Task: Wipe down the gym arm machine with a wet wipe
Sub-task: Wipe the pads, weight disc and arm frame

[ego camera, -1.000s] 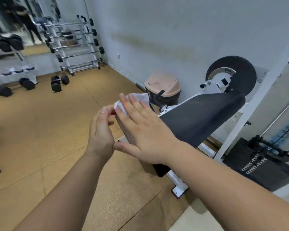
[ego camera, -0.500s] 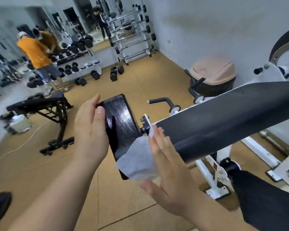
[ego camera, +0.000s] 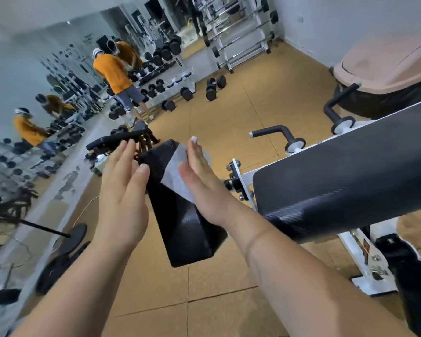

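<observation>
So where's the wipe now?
Middle of the head view: the wipe lies on the small black pad, pressed under the right hand.

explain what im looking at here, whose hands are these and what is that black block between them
This is one view, from a camera worn on a person's head and looking forward and down, so the two bare arms reaching in from the bottom are the wearer's own. They stand in a gym at an arm machine, which carries a long black arm pad and a smaller black pad, the block you mean. The right hand lies flat with straight fingers, pressing a pale wet wipe against that small pad. The left hand, also open, sits flat at the pad's other side and holds nothing. Behind are a beige bin, dumbbells on the floor and a wall mirror.
</observation>
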The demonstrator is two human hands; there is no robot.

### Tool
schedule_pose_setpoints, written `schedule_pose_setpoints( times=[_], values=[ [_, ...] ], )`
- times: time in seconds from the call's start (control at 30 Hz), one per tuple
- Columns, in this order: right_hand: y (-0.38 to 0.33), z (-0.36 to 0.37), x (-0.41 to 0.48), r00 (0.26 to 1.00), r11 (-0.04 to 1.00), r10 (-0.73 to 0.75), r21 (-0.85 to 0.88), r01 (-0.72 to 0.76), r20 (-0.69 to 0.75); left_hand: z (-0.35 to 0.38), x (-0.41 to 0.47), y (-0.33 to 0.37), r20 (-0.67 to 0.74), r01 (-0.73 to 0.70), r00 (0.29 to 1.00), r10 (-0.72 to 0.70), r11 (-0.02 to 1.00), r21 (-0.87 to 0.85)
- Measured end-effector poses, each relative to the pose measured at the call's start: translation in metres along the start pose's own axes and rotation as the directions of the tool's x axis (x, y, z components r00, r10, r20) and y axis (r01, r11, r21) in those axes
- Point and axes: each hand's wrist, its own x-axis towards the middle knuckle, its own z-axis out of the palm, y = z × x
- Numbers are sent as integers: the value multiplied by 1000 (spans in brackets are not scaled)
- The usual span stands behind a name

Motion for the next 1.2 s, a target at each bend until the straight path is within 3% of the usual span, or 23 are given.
schedule_pose_setpoints(
  times=[0.07,0.17,0.33,0.5,0.6,0.77,0.83,0.97,1.07,1.13,1.2],
  values=[
    [6,1,-2,998,996,-52,-66,54,35,0,7,5,37,129,991,-125,981,-147],
    [39,12,-47,987,991,-99,-79,110,129,0,7,11,49,72,996,-70,997,-41],
    [56,5,-39,994,997,74,25,-77,86,5,3,11,67,34,997,-38,998,48],
    [-2,-3,11,994,992,-102,-70,104,35,2,5,8,56,7,998,-7,1000,1],
    [16,11,-30,984,978,-167,-114,173,68,0,4,-1,64,-27,998,26,1000,14],
    [70,26,-85,995,996,78,29,-79,58,0,5,-11,85,-94,992,89,994,59],
    [53,19,-63,994,994,108,32,-108,20,1,9,-13,85,-132,988,126,989,69],
    [0,18,-26,999,1000,-11,-13,10,-51,2,13,-23,62,-231,971,229,973,17],
    [2,36,-45,993,995,-52,-93,42,-107,0,16,-38,77,-314,946,314,949,-6],
    [18,58,-69,962,970,-61,-244,-6,-266,0,19,-49,87,-390,918,388,921,10],
    [34,85,-84,848,934,-137,-353,-63,-512,0,20,-59,97,-460,885,454,887,43]
  ],
)
